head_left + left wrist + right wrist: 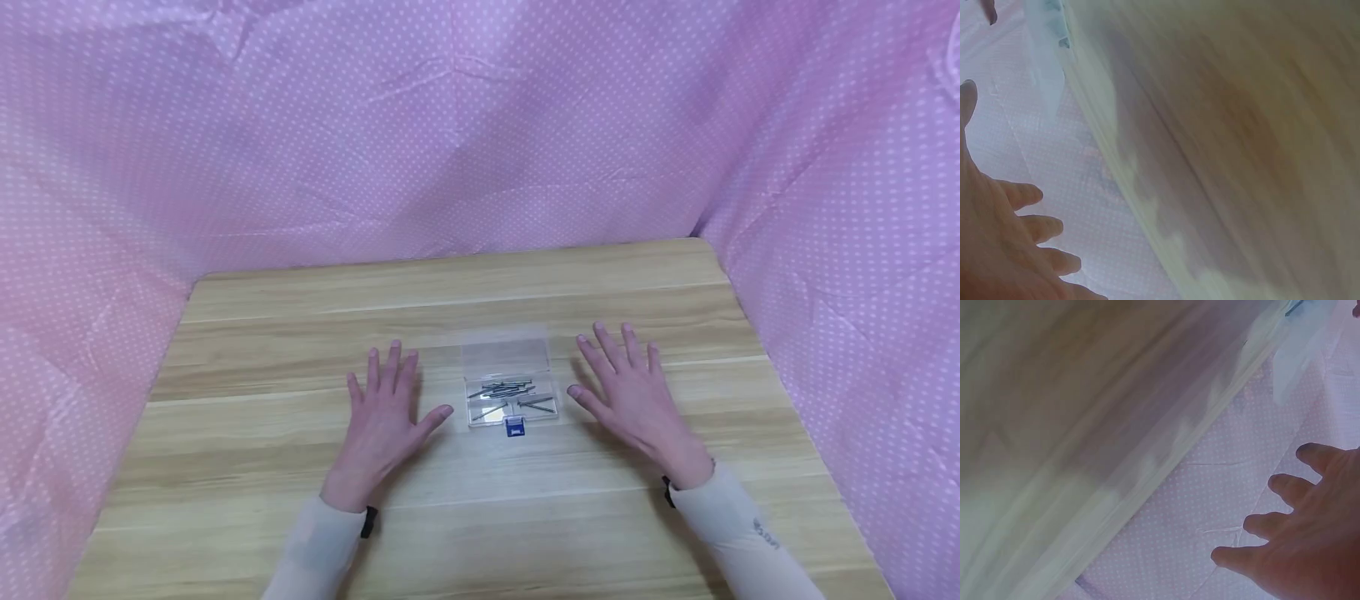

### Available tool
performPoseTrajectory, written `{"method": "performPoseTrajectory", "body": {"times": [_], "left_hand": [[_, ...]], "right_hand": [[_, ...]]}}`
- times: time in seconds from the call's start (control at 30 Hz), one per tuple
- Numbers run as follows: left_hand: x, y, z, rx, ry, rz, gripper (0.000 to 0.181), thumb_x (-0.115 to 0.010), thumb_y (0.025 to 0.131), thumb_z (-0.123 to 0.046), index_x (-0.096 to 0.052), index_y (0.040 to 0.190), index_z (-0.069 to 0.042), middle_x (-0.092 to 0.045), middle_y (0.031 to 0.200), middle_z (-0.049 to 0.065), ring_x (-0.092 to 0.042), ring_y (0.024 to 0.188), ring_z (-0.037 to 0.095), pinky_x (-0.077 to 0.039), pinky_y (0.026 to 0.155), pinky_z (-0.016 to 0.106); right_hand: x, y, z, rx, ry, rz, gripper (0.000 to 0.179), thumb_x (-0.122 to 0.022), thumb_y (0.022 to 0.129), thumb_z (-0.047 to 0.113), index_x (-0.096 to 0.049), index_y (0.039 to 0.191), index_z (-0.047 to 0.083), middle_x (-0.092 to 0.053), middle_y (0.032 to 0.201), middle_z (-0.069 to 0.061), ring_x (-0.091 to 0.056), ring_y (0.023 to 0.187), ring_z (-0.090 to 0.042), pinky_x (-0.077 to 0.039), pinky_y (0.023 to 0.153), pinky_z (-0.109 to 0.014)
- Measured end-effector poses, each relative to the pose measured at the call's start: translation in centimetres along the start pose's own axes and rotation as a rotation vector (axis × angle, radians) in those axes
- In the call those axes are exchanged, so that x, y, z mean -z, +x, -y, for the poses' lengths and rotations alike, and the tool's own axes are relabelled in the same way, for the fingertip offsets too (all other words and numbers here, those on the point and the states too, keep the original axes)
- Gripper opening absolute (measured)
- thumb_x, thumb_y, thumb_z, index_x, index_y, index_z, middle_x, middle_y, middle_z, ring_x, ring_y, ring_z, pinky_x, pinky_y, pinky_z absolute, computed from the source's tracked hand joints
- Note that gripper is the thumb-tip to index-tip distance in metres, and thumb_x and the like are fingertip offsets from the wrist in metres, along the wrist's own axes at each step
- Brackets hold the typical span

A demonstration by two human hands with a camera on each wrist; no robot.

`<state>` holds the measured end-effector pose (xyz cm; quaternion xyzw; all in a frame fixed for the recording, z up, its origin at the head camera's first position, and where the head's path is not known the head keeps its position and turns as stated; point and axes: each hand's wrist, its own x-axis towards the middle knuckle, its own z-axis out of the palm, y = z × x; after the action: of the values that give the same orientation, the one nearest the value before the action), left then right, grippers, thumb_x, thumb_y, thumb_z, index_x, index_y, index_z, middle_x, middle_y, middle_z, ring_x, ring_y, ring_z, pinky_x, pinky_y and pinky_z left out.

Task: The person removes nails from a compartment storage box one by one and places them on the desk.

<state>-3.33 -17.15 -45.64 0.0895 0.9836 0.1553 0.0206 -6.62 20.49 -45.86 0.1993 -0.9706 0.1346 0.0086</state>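
A small clear plastic box [504,357] stands on the table between my hands, its lid raised at the back. Several long, thin metal pins like nails or screws [507,389] lie inside, in a back and a front compartment. A blue latch tab [515,427] sticks out from the front edge. To the left of the box, my left hand [381,429] is spread palm down, holding nothing. On the other side, my right hand [639,402] has its fingers spread too, with the thumb pointing at the box. Both wrist views show straight, separated fingers above the table.
The box rests on a wood-grain table [300,350] with rounded back corners. Pink dotted cloth [450,150] hangs behind it and along both sides. Each wrist carries a black strap [369,522] at the sleeve cuff.
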Motion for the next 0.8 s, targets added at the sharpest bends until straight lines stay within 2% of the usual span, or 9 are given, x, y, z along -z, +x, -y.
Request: {"method": "performPoseTrajectory", "body": {"times": [0.27,0.53,0.8], "left_hand": [[-0.4,0.1,-0.8,-0.03,-0.04,-0.042,0.099,-0.056,0.094,-0.071,-0.028,0.163,-0.006,-0.011,0.172,0.019,-0.003,0.156,0.048,-0.007,0.116,0.078],[-0.7,0.4,-1.8,-0.041,-0.141,-0.023,0.099,-0.057,0.094,-0.07,-0.024,0.165,-0.009,-0.015,0.172,0.017,-0.005,0.157,0.044,-0.009,0.119,0.074],[-1.0,0.5,-2.6,-0.067,-0.189,-0.024,0.1,-0.061,0.092,-0.07,-0.027,0.164,-0.011,-0.025,0.169,0.017,-0.014,0.156,0.042,-0.014,0.122,0.068]], "right_hand": [[-0.4,0.0,0.9,0.026,0.012,-0.031,0.077,-0.051,0.103,0.059,-0.032,0.163,0.015,-0.02,0.171,-0.013,-0.012,0.154,-0.05,-0.013,0.115,-0.078],[-0.4,0.1,2.2,0.053,0.081,-0.037,0.077,-0.055,0.102,0.056,-0.034,0.163,0.013,-0.022,0.17,-0.014,-0.009,0.156,-0.044,-0.015,0.117,-0.076],[-0.3,0.2,3.4,0.099,0.127,-0.069,0.074,-0.061,0.1,0.051,-0.041,0.159,0.011,-0.027,0.168,-0.015,-0.016,0.155,-0.044,-0.019,0.118,-0.073]]}}
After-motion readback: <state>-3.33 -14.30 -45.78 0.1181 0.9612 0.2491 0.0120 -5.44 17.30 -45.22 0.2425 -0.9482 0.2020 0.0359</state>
